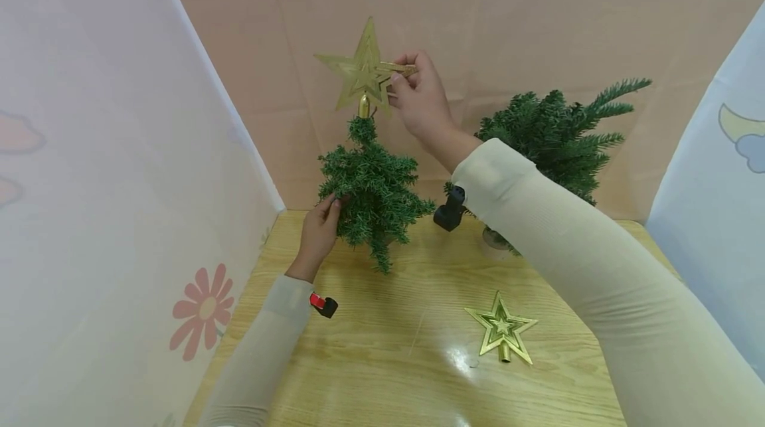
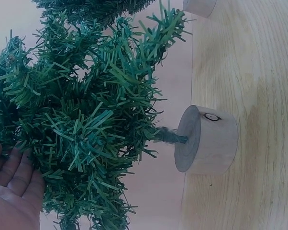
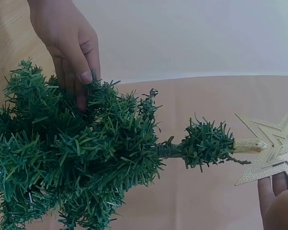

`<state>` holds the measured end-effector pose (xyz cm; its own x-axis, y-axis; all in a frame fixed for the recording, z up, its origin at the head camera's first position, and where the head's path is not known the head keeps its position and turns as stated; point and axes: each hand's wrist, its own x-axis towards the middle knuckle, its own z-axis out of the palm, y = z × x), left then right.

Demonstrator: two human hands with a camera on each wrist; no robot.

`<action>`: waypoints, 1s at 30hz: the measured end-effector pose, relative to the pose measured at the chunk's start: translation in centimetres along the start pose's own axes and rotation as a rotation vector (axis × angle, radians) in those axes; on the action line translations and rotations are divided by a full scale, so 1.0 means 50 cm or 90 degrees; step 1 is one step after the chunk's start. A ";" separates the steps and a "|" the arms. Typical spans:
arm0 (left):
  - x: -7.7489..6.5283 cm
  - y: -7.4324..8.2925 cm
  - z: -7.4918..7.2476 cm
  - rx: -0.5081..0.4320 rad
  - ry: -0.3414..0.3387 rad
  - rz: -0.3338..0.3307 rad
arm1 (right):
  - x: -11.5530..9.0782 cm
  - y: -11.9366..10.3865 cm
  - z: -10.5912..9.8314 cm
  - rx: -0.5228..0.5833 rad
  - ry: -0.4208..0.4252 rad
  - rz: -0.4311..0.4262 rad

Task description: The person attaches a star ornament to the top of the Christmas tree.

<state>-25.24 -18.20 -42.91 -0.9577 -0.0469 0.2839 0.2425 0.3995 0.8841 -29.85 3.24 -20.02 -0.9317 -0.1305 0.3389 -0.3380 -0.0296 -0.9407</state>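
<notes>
A gold star tree topper (image 1: 363, 65) sits upright at the tip of a small artificial Christmas tree (image 1: 373, 181). My right hand (image 1: 423, 98) pinches one point of that star between thumb and fingers. In the right wrist view, the star's gold socket (image 3: 249, 145) meets the tree's top tuft. Lower down, on the tree's left side, my left hand (image 1: 319, 233) grips the green branches, with some fingertips hidden among the needles. The left wrist view shows the tree's round wooden base (image 2: 212, 141) on the table.
A second gold star (image 1: 503, 327) lies on the wooden table (image 1: 370, 341) towards the front right. Behind my right arm stands another green tree (image 1: 546, 138), partly hidden. Cloth walls enclose the back and both sides.
</notes>
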 end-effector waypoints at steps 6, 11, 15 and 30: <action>0.001 -0.001 0.001 0.000 0.001 0.000 | 0.000 -0.001 0.001 -0.004 -0.009 -0.002; 0.001 0.000 0.001 -0.008 -0.004 0.003 | 0.005 0.000 0.004 -0.015 -0.019 -0.013; 0.003 -0.002 0.003 -0.011 -0.005 0.009 | 0.008 0.001 0.006 -0.045 -0.021 -0.017; 0.002 -0.001 0.000 -0.006 -0.008 0.007 | 0.008 0.003 0.006 -0.181 -0.038 -0.038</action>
<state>-25.35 -18.22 -42.91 -0.9567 -0.0315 0.2895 0.2547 0.3911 0.8844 -30.25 2.91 -20.03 -0.9024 -0.1947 0.3844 -0.4237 0.2388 -0.8738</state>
